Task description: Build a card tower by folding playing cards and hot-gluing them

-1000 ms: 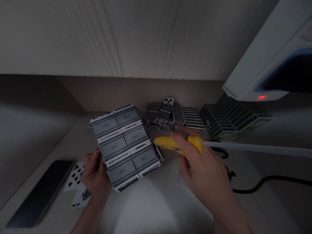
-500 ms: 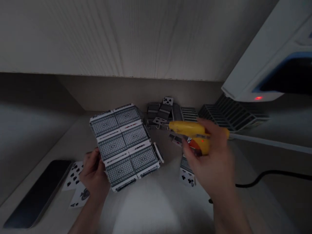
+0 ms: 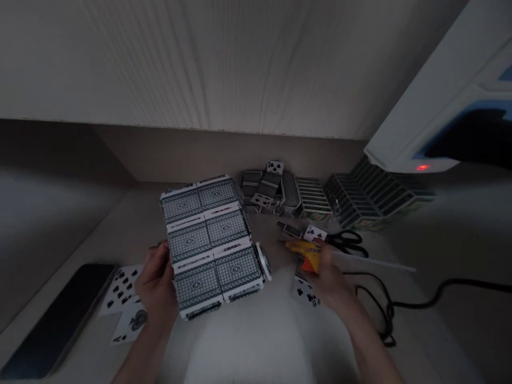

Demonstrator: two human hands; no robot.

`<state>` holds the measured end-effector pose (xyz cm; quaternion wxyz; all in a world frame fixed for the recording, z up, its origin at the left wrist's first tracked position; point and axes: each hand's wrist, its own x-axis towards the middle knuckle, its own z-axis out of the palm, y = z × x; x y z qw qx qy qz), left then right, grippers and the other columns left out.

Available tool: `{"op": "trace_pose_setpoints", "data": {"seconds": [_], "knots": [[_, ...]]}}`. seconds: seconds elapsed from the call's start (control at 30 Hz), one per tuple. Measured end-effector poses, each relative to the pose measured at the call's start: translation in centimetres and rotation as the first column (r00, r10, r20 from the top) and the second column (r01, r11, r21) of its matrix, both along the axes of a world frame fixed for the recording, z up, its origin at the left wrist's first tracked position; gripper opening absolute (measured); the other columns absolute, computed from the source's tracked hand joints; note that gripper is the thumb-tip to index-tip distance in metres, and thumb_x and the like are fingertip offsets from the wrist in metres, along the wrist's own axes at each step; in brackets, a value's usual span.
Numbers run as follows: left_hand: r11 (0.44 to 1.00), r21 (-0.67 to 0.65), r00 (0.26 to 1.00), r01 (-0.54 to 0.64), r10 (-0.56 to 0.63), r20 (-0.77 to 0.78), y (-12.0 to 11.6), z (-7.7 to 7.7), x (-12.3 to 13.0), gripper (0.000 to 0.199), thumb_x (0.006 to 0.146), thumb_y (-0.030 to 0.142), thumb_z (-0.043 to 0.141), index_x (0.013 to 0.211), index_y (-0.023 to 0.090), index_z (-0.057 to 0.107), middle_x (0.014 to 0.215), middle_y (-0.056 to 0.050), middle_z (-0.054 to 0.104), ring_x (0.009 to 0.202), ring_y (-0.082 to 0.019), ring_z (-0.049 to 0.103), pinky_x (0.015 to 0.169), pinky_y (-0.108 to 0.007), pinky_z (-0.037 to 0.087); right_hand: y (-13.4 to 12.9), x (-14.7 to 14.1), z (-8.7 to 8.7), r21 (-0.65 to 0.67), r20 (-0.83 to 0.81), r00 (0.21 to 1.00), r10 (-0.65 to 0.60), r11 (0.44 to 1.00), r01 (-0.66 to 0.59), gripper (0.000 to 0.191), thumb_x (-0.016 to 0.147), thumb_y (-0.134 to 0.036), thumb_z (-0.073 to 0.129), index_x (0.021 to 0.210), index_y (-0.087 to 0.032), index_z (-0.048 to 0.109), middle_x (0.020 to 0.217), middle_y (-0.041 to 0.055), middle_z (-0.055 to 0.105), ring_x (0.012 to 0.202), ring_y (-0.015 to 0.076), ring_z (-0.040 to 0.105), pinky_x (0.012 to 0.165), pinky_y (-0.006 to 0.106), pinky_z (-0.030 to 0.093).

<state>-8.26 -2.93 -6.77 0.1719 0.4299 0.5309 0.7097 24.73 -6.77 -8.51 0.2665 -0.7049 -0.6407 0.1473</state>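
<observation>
My left hand [image 3: 157, 280] grips the left side of a box-like model [image 3: 200, 252] built from playing cards, their patterned backs facing up in rows. A small round piece [image 3: 263, 261] sits at the model's right side. My right hand [image 3: 331, 282] is closed round a yellow hot glue gun [image 3: 301, 247] with an orange trigger, its nozzle pointing left, apart from the model. A pale glue stick [image 3: 372, 260] juts out of the gun's back. Below the gun lies a six of clubs [image 3: 306, 292], partly covered by my hand.
Black scissors [image 3: 347, 241] and a five of clubs [image 3: 315, 233] lie behind the gun. Folded card pieces [image 3: 316, 194] stand along the back. A black cable [image 3: 436, 288] curls at right. A phone [image 3: 60, 320] and loose cards [image 3: 120, 288] lie left. A white device [image 3: 424, 122] overhangs the right.
My right hand has brought the glue gun down and nearer to me, uncovering the scissors and the five of clubs. The card model has shifted and turned slightly in my left hand.
</observation>
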Motion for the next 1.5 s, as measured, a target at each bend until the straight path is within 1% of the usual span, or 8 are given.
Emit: {"op": "trace_pose_setpoints", "data": {"seconds": [0.17, 0.33, 0.4, 0.47, 0.57, 0.83, 1.27, 1.5], "knots": [[0.999, -0.011, 0.999, 0.042, -0.042, 0.006, -0.1, 0.0, 0.0, 0.027, 0.064, 0.042, 0.08, 0.08, 0.021, 0.077, 0.076, -0.001, 0.067, 0.076, -0.02, 0.06, 0.071, -0.033, 0.05, 0.0, -0.2, 0.1, -0.013, 0.103, 0.994, 0.022, 1.0, -0.02, 0.034, 0.086, -0.033, 0.056, 0.118, -0.02, 0.056, 0.067, 0.002, 0.068, 0.057, 0.0243, 0.068, 0.05, 0.035, 0.053], [1.0, 0.006, 0.999, 0.023, -0.023, 0.025, 0.0, -0.4, 0.0, 0.029, 0.062, 0.046, 0.08, 0.078, 0.022, 0.077, 0.077, -0.002, 0.068, 0.077, -0.021, 0.06, 0.072, -0.034, 0.05, 0.7, -2.2, 4.6, 0.206, 0.127, 0.978, -0.163, 0.969, 0.135, 0.035, 0.089, -0.028, 0.052, 0.117, -0.012, 0.065, 0.1, 0.0198, 0.072, 0.096, 0.0337, 0.069, 0.081, 0.056, 0.054], [1.0, 0.024, 0.999, 0.006, -0.007, 0.041, -0.1, -0.5, 0.2, 0.029, 0.062, 0.046, 0.08, 0.08, 0.023, 0.077, 0.075, -0.001, 0.067, 0.075, -0.019, 0.059, 0.069, -0.034, 0.049, 0.8, -4.1, 7.0, 0.241, -0.137, 0.99, -0.017, 0.969, 0.05, 0.035, 0.093, -0.033, 0.049, 0.118, -0.015, 0.066, 0.116, 0.0179, 0.069, 0.108, 0.0286, 0.067, 0.093, 0.05, 0.053], [0.999, 0.037, 0.999, -0.011, 0.009, 0.044, -0.2, -0.4, 0.6, 0.028, 0.063, 0.043, 0.08, 0.083, 0.023, 0.078, 0.073, 0.0, 0.066, 0.072, -0.017, 0.057, 0.068, -0.032, 0.047, 0.7, -6.3, 9.0, 0.253, -0.403, 0.901, 0.164, 0.965, -0.063, 0.035, 0.092, -0.04, 0.055, 0.12, -0.02, 0.066, 0.124, 0.012, 0.068, 0.115, 0.0235, 0.065, 0.097, 0.041, 0.053], [0.997, 0.069, 0.999, -0.021, 0.019, 0.03, -0.5, -0.2, 1.1, 0.023, 0.064, 0.036, 0.08, 0.084, 0.025, 0.078, 0.07, 0.002, 0.064, 0.069, -0.015, 0.055, 0.065, -0.028, 0.045, 0.8, -9.2, 10.4, 0.289, -0.464, 0.823, 0.327, 0.935, -0.208, 0.052, 0.085, -0.041, 0.066, 0.133, -0.024, 0.058, 0.138, 0.0088, 0.06, 0.129, 0.023, 0.055, 0.109, 0.042, 0.045], [0.992, 0.117, 0.999, -0.049, 0.05, -0.008, -1.0, 0.2, 1.3, 0.024, 0.062, 0.045, 0.078, 0.073, 0.024, 0.075, 0.066, 0.002, 0.062, 0.064, -0.016, 0.055, 0.058, -0.03, 0.046, 1.0, -11.7, 10.5, 0.298, -0.394, 0.87, 0.297, 0.937, -0.185, 0.047, 0.092, -0.035, 0.056, 0.137, -0.022, 0.054, 0.136, 0.0066, 0.063, 0.126, 0.021, 0.058, 0.108, 0.039, 0.046], [0.988, 0.141, 0.991, -0.063, 0.079, -0.112, -1.8, 0.5, 1.0, 0.001, 0.065, 0.023, 0.071, 0.065, 0.023, 0.07, 0.064, 0.003, 0.056, 0.065, -0.015, 0.052, 0.058, -0.028, 0.042, 0.3, -12.2, 10.9, 0.324, -0.408, 0.862, 0.3, 0.931, -0.17, 0.044, 0.094, -0.032, 0.052, 0.137, -0.024, 0.055, 0.134, 0.004, 0.064, 0.126, 0.0207, 0.058, 0.109, 0.04, 0.046], [0.989, 0.135, 0.987, -0.057, 0.076, -0.142, -2.3, 0.7, 1.0, 0.032, 0.069, 0.03, 0.071, 0.045, 0.02, 0.053, 0.061, 0.002, 0.054, 0.064, -0.015, 0.051, 0.057, -0.028, 0.042, -0.2, -12.2, 11.1, 0.293, -0.473, 0.836, 0.276, 0.945, -0.146, 0.044, 0.093, -0.033, 0.054, 0.136, -0.021, 0.057, 0.135, 0.0057, 0.063, 0.126, 0.0204, 0.059, 0.108, 0.035, 0.047]]}}
